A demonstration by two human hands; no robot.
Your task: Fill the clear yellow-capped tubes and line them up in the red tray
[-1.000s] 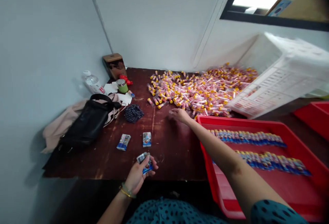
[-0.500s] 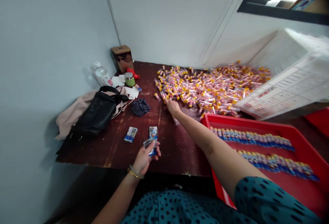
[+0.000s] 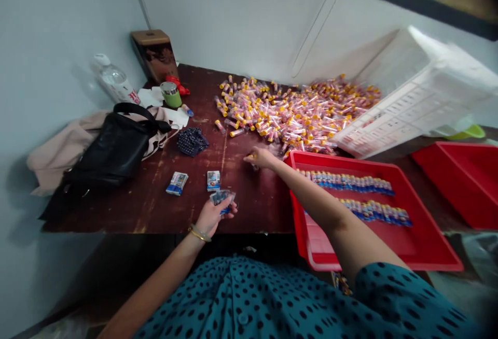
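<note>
My left hand point(image 3: 213, 213) is closed around a small clear plastic packet with a blue printed part point(image 3: 223, 197), above the table's front edge. Just beyond it lies a stack of printed cards point(image 3: 213, 180), and a second card stack point(image 3: 177, 183) sits farther left. Over the middle of the table, my right hand point(image 3: 262, 158) pinches a small yellow-capped tube point(image 3: 250, 157), partly hidden by the fingers. Behind that hand spreads a large heap of clear pink tubes with yellow caps point(image 3: 295, 116). A few loose tubes point(image 3: 236, 132) lie at its near left side.
A red tray point(image 3: 424, 235) on the right holds two rows of blue-and-yellow packed tubes. A white crate point(image 3: 397, 106) leans behind it, near another red bin point(image 3: 462, 183). On the left are a black bag point(image 3: 112, 152), dark dotted cloth point(image 3: 192, 141), green jar point(image 3: 171, 95) and bottle point(image 3: 116, 82).
My right hand has drawn back from the heap's edge toward me, now with a yellow-capped tube in its fingers. My left hand still holds the packet. The view has shifted to the right.
</note>
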